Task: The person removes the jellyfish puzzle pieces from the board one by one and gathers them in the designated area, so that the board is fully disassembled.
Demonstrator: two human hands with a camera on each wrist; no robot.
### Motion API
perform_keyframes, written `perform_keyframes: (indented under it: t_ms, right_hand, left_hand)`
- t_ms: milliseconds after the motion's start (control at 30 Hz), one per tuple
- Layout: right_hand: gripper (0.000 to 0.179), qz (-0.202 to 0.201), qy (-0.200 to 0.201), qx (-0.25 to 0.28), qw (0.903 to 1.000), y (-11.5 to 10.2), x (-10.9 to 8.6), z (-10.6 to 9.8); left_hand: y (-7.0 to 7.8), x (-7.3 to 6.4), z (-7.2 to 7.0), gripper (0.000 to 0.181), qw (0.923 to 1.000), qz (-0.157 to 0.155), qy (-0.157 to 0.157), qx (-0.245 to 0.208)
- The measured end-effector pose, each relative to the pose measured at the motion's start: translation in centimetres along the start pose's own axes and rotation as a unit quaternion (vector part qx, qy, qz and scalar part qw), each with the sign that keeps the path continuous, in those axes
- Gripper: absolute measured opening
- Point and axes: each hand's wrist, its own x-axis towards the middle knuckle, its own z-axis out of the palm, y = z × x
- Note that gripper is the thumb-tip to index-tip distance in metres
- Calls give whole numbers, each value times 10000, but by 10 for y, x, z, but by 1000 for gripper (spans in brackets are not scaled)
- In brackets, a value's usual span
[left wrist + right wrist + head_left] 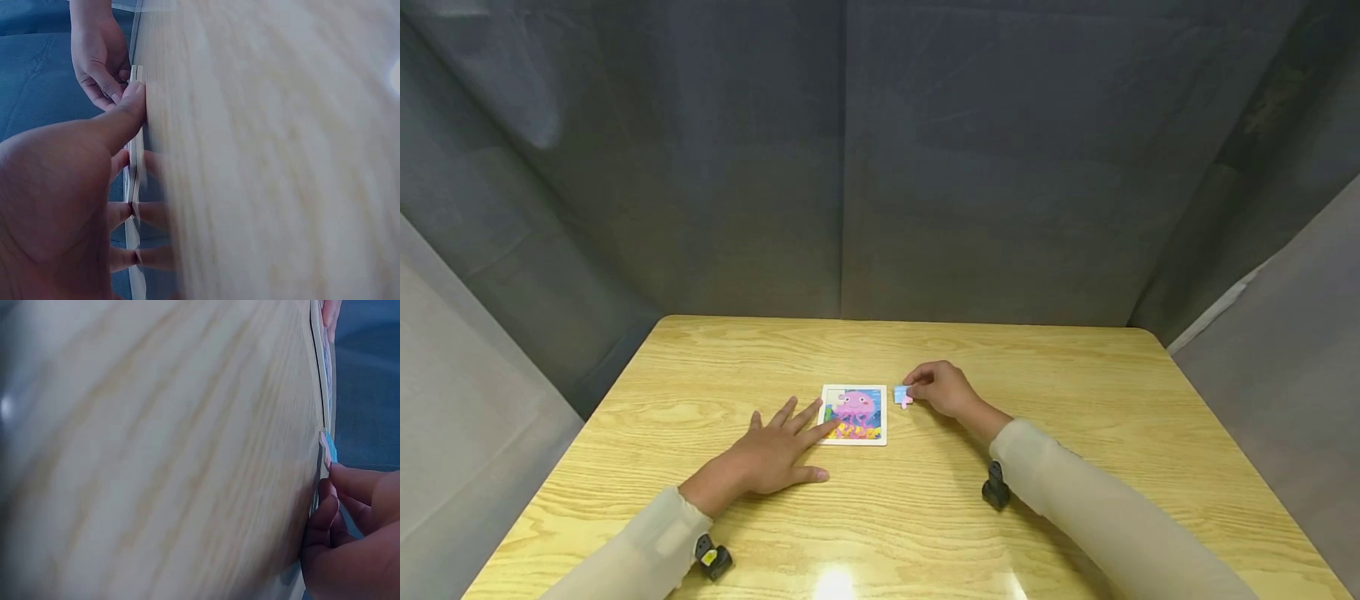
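Note:
A white-framed jigsaw puzzle with a pink jellyfish picture lies flat on the table. A pale bare patch shows at its upper left corner. My left hand is spread with straight fingers, the index fingertip over the lower left of the picture and the thumb on the near side. To the right of the frame, my right hand pinches a blue and pink puzzle piece between thumb and fingers. In the right wrist view the piece appears edge-on, low over the tabletop.
The wood-grain table extends around the puzzle on all sides. A dark grey curtain hangs behind its far edge, with pale grey panels at left and right. Small black devices are strapped at both wrists.

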Motion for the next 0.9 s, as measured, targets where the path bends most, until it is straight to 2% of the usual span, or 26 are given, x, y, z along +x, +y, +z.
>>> perform_keyframes:
  t_ms: [533,900]
  right_hand:
    - [5,42,78,-275,9996,1,1,2]
    - [7,124,95,-239,9996,-1,0,2]
  left_hand:
    - [-2,1,1,81,10000,-6,-5,-30]
    - [-3,0,1,81,10000,19,34,-7]
